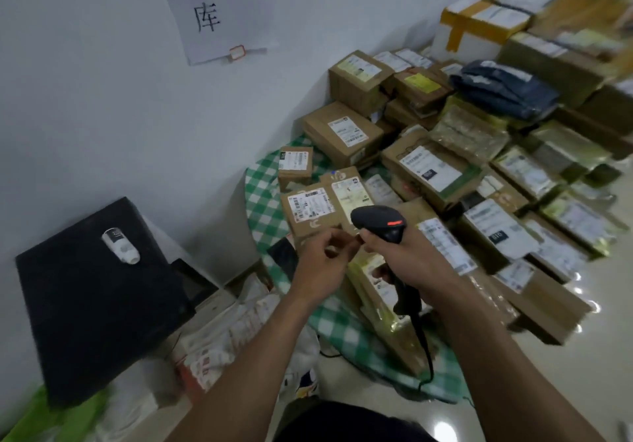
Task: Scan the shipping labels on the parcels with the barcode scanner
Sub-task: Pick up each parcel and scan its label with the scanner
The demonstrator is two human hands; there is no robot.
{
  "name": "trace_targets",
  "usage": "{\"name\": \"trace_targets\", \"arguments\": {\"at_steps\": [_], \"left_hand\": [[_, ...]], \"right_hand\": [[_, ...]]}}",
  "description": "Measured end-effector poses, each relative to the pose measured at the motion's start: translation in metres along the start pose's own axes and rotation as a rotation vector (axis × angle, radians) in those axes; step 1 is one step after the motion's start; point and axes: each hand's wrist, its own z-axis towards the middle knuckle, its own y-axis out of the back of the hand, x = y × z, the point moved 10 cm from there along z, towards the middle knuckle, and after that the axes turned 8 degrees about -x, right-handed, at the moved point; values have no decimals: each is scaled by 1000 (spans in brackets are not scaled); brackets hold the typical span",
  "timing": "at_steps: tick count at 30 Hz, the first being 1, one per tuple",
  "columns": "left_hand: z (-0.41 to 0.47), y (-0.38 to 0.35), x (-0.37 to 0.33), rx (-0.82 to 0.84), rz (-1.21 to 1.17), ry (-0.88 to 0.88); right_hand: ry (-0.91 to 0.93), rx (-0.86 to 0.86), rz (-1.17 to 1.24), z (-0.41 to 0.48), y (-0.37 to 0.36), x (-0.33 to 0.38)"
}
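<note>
The barcode scanner point(380, 225) is gripped by the right hand point(412, 265), the labelled parcel point(308, 208) lying just beyond (left hand point(320, 263) curled, hold unclear).

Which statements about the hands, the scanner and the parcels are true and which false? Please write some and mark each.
1. The right hand grips the barcode scanner. True.
2. The left hand lifts a parcel. False: it hovers beside the scanner, lifting none.
3. Some parcels lie on a green checked cloth. True.
4. The scanner is cordless. False: a black cable runs from its handle.
5. A red cup stands on the black box. False: on that black box lies a small white bottle.
</note>
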Motion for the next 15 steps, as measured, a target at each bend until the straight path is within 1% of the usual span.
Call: {"name": "trace_targets", "arguments": {"at_steps": [3,4,6,10,13,15], "left_hand": [[-24,-54,-23,95,-29,-11],[-36,-83,-38,139,-27,-31],[-53,-124,-59,225,-22,-60],[-101,-224,-88,378,-54,-42],[-116,-282,-101,366,17,-53],[-116,-300,-113,343,28,-63]], "right_hand": [[12,-72,14,-11,62,-9],[29,-102,6,-16,95,-15],[44,-109,10,-20,135,-26],[65,-79,67,-39,218,-50],[91,-77,65,-48,269,-53],[113,-38,87,-49,284,-46]]}}
